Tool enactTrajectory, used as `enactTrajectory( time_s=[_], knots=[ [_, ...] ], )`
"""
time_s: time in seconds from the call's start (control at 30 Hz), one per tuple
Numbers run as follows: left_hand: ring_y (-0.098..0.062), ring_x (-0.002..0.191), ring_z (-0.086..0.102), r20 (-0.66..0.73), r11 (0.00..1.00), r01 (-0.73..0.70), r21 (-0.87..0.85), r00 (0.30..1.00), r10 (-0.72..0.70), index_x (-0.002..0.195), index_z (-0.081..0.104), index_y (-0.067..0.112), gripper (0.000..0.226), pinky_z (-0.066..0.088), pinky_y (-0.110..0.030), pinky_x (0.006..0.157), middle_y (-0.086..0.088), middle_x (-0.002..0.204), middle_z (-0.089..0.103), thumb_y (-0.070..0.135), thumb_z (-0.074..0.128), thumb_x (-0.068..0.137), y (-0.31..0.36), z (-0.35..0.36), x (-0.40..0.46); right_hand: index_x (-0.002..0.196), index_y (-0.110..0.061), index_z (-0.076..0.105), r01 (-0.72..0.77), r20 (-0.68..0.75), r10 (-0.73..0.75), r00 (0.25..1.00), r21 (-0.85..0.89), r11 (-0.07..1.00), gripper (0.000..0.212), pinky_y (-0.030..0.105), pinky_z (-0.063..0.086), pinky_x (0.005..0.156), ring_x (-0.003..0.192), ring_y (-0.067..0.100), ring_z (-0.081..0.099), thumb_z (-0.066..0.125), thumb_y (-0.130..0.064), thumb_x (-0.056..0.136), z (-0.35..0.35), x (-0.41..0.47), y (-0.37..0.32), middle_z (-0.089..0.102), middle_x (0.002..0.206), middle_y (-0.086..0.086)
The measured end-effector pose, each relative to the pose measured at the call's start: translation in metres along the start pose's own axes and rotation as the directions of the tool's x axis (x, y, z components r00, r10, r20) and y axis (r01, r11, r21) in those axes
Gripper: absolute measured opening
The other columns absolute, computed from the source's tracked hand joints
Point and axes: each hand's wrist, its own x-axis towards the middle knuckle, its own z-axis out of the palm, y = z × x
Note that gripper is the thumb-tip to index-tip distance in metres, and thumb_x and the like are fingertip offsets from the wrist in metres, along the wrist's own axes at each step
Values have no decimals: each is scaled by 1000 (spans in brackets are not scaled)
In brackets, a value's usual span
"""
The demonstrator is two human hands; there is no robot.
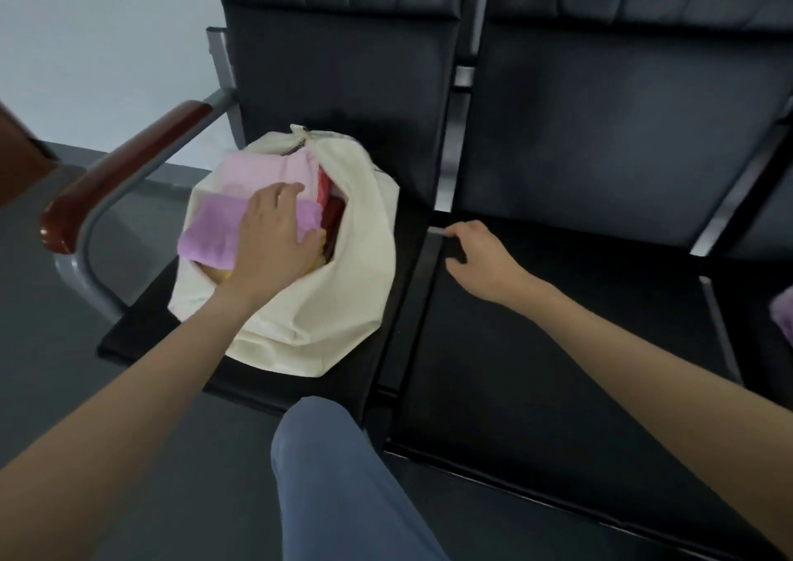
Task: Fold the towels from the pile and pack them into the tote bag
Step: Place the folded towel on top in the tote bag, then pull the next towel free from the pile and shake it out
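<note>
head view looks down on a row of black seats. left hand (272, 234) lies palm down on a folded purple towel (214, 234) at the mouth of the tote bag (339, 286), fingers fairly straight and spread a little, pressing on the cloth rather than curling round it. right hand (480, 256) hovers over the inner edge of the next seat (558, 346), fingers loosely curled and apart, holding nothing; whether the fingertips touch the seat edge cannot be told.

the cream tote bag sits on the left seat (141, 324), beside the wooden armrest (128, 170), its mouth open upward. inside, a pale pink towel (274, 166) lies behind the purple one, with red cloth (332, 208) and a bit of yellow cloth (319, 260) showing deeper in, to the right of the left hand. a scrap of purple cloth (783, 311) shows at the far right edge. a knee in blue trousers (334, 474) sits low between the arms.
</note>
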Motion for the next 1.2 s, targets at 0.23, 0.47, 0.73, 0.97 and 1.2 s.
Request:
enactTrajectory(
  time_s=[0.23,0.47,0.73,0.97,1.2],
  knots=[
    [-37,128,40,208,984,-96,-149,970,127,139,41,2,56,31,-40,105,-22,137,46,16,62,88,150,54,-13,137,-6,43,-371,-28,370,928,-82,925,47,29,36,101,124,30,46,56,-15,93,-76,-130,156,38,139,17],
    [-27,134,36,370,914,-312,-260,842,393,145,34,10,59,34,-38,108,-12,144,41,22,60,93,315,126,-32,122,7,56,-600,-218,583,783,-15,800,41,33,34,97,117,39,51,63,-5,83,-120,-257,300,59,116,28],
    [-26,137,33,476,793,-492,-360,634,609,145,33,12,60,34,-41,111,-9,146,39,22,60,92,472,207,-80,121,10,45,-766,-440,765,470,226,601,42,45,34,97,114,45,43,60,-4,85,-136,-360,416,45,121,33],
    [-25,135,34,471,721,-550,-421,547,692,144,34,12,59,33,-38,110,-7,144,40,22,60,92,541,236,-98,126,10,44,-766,-523,757,391,272,583,40,47,38,94,114,45,49,49,-17,97,-167,-358,485,53,120,31],
    [-21,129,43,500,739,-498,-454,544,674,137,42,15,50,37,-31,103,-5,138,47,22,61,91,567,246,-95,90,2,65,-651,-616,761,205,494,576,25,34,42,64,78,34,60,51,-18,96,-181,-349,509,65,82,16]
  ],
)
